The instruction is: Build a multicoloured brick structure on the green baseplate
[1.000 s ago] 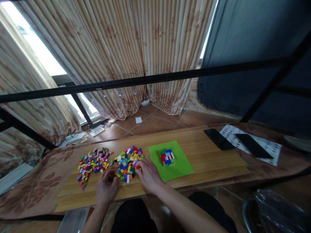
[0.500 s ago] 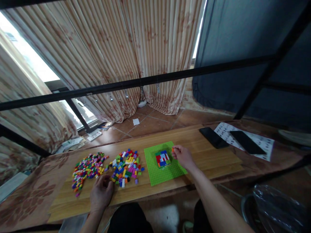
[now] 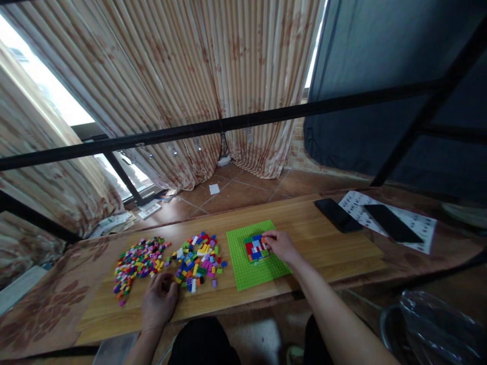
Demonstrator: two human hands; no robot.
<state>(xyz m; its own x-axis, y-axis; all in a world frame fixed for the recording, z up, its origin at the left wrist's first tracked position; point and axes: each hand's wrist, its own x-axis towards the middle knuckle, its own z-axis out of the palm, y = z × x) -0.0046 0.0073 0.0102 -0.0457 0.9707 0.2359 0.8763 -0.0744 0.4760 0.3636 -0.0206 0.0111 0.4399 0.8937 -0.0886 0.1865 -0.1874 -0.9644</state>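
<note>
A green studded baseplate point(image 3: 238, 271) lies on the wooden board, bearing a low multicoloured brick build point(image 3: 255, 249) of red, blue, white and green pieces. My right hand point(image 3: 279, 244) is at the build's right edge, thumb and fingertips pinched on a small orange brick that the fingers mostly hide. Left of the baseplate spreads a pile of larger loose bricks point(image 3: 201, 261). My left hand point(image 3: 160, 298) rests on the board by that pile's near left side, fingers curled in; whatever they may hold is hidden.
A heap of smaller bricks point(image 3: 140, 261) lies at the far left. On the right are a black phone point(image 3: 338, 215), a printed sheet point(image 3: 352, 203) and a second dark phone point(image 3: 393, 223) on it. A black metal rail point(image 3: 258, 117) crosses beyond the wooden board point(image 3: 304, 208).
My right hand has moved left with the orange brick, from beside the build to its right edge. My left hand has stayed in place.
</note>
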